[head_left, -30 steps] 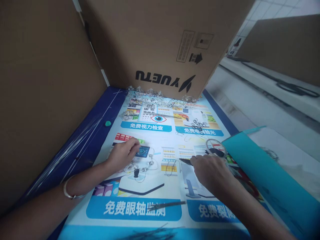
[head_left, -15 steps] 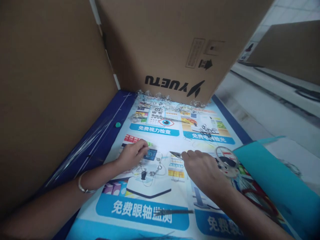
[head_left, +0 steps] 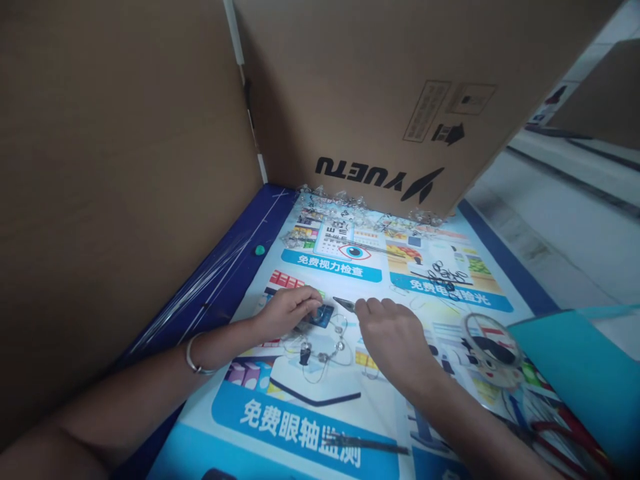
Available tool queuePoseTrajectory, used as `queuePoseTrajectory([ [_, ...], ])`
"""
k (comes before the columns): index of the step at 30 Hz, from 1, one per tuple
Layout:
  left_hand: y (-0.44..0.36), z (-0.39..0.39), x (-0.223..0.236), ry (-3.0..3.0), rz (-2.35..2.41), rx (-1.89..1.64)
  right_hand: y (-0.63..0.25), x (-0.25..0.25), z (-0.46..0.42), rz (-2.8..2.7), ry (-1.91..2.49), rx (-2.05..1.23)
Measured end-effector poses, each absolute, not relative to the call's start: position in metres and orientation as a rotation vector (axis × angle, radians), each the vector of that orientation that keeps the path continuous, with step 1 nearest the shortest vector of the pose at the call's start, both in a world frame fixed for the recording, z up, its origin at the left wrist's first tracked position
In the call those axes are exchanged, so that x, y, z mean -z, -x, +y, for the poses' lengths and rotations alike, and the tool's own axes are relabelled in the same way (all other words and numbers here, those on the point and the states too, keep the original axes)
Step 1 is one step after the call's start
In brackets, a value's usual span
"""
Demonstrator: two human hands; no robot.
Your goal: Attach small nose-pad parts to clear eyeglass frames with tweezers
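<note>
My left hand is closed in a pinch over the printed sheet, just left of centre. From its fingertips a looped wire strand with small clear beads spreads onto the sheet; the exact grip point is too small to make out. My right hand is wrapped round a pair of pointed pliers, its handles hidden in the palm. The pliers' tip points left and sits a short gap from my left fingertips. A small dark piece lies beside the strand.
Cardboard walls stand at the left and back. Clear beaded pieces line the back; black rings lie right of them. A round clear coil, red-handled scissors and a teal folder sit right. Dark wire lengths lie in front.
The camera view has turned left, so things appear farther right. The pliers' tip is closer to my left fingertips. Both hands keep their hold.
</note>
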State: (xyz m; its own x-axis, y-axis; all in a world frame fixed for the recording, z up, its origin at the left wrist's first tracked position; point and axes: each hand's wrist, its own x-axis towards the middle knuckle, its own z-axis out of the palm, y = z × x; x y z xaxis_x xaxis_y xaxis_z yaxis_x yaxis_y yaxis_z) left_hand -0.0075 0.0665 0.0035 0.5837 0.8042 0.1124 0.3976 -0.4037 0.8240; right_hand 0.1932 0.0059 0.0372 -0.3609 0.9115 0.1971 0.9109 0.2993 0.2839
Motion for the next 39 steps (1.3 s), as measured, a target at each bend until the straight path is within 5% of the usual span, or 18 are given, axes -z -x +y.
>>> queuePoseTrajectory([
  [17, 0.002, 0.065, 0.004, -1.813, 1.021, -0.674, -0.188, -0.034, 0.001, 2.59, -1.746, -0.659],
  [28, 0.005, 0.069, 0.003, -1.729, 1.019, -0.696, -0.203, -0.031, 0.015, 2.522, -1.851, -0.396],
  [39, 0.007, 0.069, 0.002, -1.82, 0.939, -0.683, -0.191, -0.038, 0.034, 2.723, -1.334, -0.647],
])
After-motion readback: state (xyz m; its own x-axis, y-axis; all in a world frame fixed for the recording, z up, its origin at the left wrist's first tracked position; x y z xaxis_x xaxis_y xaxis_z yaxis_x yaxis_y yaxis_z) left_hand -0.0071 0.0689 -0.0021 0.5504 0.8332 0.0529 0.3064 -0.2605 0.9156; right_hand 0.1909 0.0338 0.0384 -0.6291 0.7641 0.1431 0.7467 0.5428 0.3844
